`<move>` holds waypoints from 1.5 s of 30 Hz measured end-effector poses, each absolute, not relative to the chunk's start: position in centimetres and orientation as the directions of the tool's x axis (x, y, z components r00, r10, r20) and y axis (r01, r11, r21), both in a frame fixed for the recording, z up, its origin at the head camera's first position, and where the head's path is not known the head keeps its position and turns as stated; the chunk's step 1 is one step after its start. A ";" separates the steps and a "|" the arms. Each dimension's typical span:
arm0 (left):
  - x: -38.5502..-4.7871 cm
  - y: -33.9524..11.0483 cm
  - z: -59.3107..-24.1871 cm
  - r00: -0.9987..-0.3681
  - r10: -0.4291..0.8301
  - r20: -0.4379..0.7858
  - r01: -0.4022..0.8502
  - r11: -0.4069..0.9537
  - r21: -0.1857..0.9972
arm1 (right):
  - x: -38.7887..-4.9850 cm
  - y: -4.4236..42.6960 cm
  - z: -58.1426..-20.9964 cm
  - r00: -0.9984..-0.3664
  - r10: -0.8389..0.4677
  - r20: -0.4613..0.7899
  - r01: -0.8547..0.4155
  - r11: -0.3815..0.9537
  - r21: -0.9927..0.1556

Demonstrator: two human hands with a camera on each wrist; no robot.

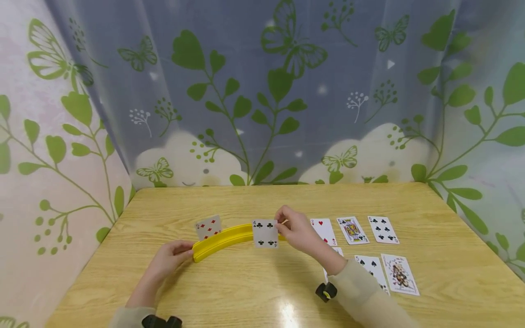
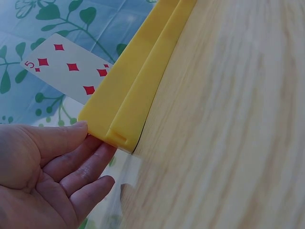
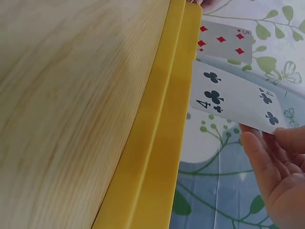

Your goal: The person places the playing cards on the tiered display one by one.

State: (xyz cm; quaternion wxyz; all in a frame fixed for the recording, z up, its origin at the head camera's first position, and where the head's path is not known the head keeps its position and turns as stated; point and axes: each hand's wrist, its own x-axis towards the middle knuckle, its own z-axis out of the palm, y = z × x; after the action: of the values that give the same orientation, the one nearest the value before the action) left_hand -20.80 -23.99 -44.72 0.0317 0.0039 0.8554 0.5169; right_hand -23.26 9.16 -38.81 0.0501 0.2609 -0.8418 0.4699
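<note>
A curved yellow card holder (image 1: 223,239) lies on the table. My left hand (image 1: 169,258) pinches its left end, thumb above and fingers below in the left wrist view. A five of diamonds (image 1: 209,227) stands tilted in the holder near that end. With thumb and fingers, my right hand (image 1: 298,233) pinches the four of clubs (image 1: 265,234) by one edge. That card is upright at the holder's middle. In the right wrist view, its far edge meets the holder's rim; I cannot tell whether it sits in the slot.
Face up on the right lie a two of hearts (image 1: 321,230), a king (image 1: 352,230), a six of clubs (image 1: 383,229), a five of spades (image 1: 369,264) and a joker (image 1: 399,274). My right forearm partly covers another card. A patterned curtain (image 1: 254,114) borders the table (image 1: 229,296).
</note>
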 end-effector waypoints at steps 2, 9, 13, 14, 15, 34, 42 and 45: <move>-20.8 -24.0 -44.7 -0.998 0.044 -0.046 -0.020 0.468 0.884 | -23.2 8.6 -38.9 -0.844 -0.405 0.351 -0.513 0.423 -0.747; -20.7 -23.9 -44.6 -0.998 0.044 -0.039 -0.013 0.480 0.877 | -23.2 7.0 -39.0 -0.797 -0.455 0.398 -0.588 0.432 -0.683; -20.7 -23.9 -44.6 -0.998 0.033 -0.053 -0.031 0.473 0.880 | -23.1 6.2 -38.9 -0.783 -0.477 0.399 -0.605 0.436 -0.667; -20.7 -23.9 -44.6 -0.998 0.030 -0.057 -0.036 0.470 0.882 | -23.1 6.0 -38.8 -0.779 -0.484 0.399 -0.609 0.431 -0.666; -20.7 -23.9 -44.7 -0.998 0.028 -0.061 -0.041 0.466 0.884 | -23.1 5.8 -38.8 -0.774 -0.491 0.399 -0.613 0.427 -0.665; -20.8 -23.9 -44.8 -0.998 0.024 -0.061 -0.042 0.478 0.877 | -23.6 2.4 -38.7 -0.735 -0.558 0.387 -0.648 0.407 -0.644; -20.8 -23.9 -44.7 -0.998 0.023 -0.066 -0.047 0.473 0.880 | -23.8 1.5 -38.9 -0.734 -0.574 0.364 -0.646 0.426 -0.633; -20.9 -24.0 -44.8 -0.998 0.023 -0.063 -0.045 0.468 0.882 | -23.9 1.1 -39.0 -0.734 -0.578 0.355 -0.646 0.434 -0.628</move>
State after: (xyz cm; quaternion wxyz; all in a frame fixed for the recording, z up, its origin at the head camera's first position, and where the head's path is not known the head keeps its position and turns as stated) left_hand -20.85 -23.97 -44.83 0.0331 -0.0063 0.8562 0.5155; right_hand -23.90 1.15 -38.98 0.0432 0.3619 -0.8457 0.3899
